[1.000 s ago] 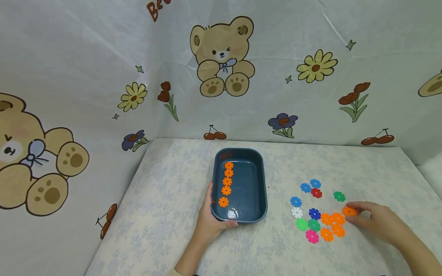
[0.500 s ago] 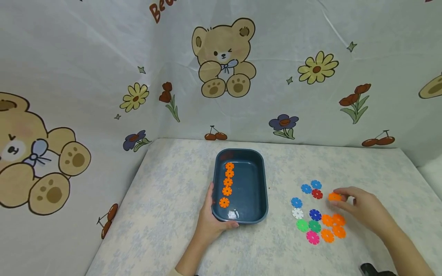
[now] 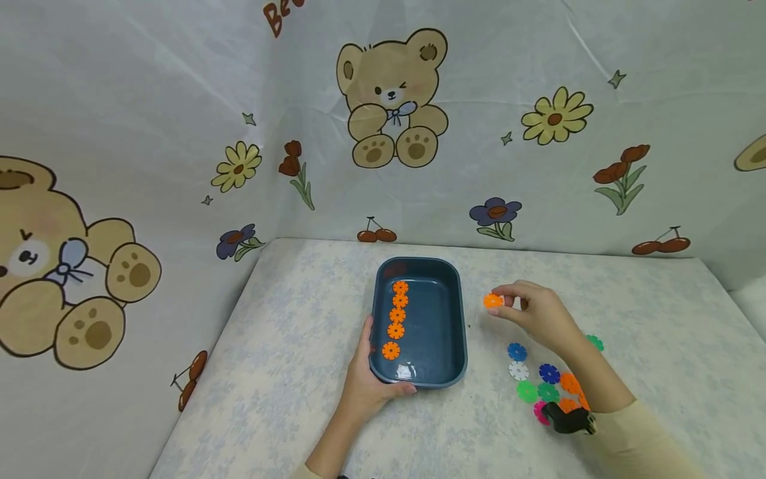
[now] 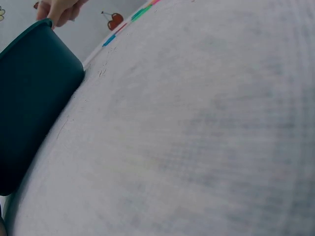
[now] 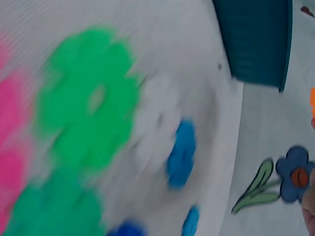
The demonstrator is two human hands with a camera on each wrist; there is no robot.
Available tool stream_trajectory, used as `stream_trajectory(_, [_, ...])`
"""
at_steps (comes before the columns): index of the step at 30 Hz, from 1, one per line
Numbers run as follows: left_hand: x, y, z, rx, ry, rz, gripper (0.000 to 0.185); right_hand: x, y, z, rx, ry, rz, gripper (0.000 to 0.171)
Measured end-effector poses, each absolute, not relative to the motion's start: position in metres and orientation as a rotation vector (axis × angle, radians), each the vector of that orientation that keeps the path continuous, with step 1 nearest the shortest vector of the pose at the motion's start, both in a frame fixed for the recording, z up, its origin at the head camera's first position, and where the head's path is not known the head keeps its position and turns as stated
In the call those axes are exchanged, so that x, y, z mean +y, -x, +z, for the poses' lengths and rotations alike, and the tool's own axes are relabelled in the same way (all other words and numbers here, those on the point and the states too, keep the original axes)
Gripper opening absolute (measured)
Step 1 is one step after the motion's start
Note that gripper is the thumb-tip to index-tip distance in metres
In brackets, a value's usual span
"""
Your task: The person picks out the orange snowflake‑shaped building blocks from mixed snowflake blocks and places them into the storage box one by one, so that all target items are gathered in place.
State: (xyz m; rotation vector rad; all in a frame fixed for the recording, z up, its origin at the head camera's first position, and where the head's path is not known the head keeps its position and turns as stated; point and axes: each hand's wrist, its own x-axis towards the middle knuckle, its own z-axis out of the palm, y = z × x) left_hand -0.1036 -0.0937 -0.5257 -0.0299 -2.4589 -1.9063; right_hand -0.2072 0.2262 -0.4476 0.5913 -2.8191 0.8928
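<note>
A dark teal rectangular bin (image 3: 435,332) stands on the table, a column of several orange snowflake discs (image 3: 397,315) along its left inside. My left hand (image 3: 366,387) holds its near left corner, fingers along the left wall and thumb at the front rim. To the right of the bin, my right hand (image 3: 538,316) pinches one orange snowflake disc (image 3: 493,301) between thumb and fingers, raised above the table. In the right wrist view, that disc (image 5: 313,102) shows only at the right edge, and the bin (image 5: 258,42) appears at the top.
Loose discs lie at the right: blue (image 3: 517,352), white (image 3: 518,370), light green (image 3: 527,391), dark blue (image 3: 549,374), pink (image 3: 540,412), several orange (image 3: 570,382) and a green one (image 3: 595,342). My right forearm and a black strap cover some. A bear-print cloth (image 3: 455,186) hangs behind the table.
My right hand has carried the orange disc left, from beside the loose discs to near the bin's right side. My left hand and the bin have stayed in place.
</note>
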Motion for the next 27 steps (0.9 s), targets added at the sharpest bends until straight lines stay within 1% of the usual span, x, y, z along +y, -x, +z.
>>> stream_trajectory(6, [-0.093, 0.104, -0.526, -2.462, 0.015, -1.929, 0.133, 0.182, 0.223, -0.442, -2.796, -0.673, 0.981, 0.031])
stream_trajectory(10, [-0.093, 0.105, -0.526, -2.462, 0.017, -1.943, 0.13, 0.156, 0.231, -0.442, -2.834, -0.739, 0.954, 0.033])
stream_trajectory(18, [-0.094, 0.104, -0.526, -2.486, 0.006, -1.919, 0.128, 0.118, 0.249, -0.445, -2.881, -0.831, 0.645, 0.032])
stream_trajectory(27, [-0.094, 0.104, -0.526, -2.467, 0.006, -1.953, 0.128, 0.096, 0.262, -0.447, -2.915, -0.896, 0.29, 0.028])
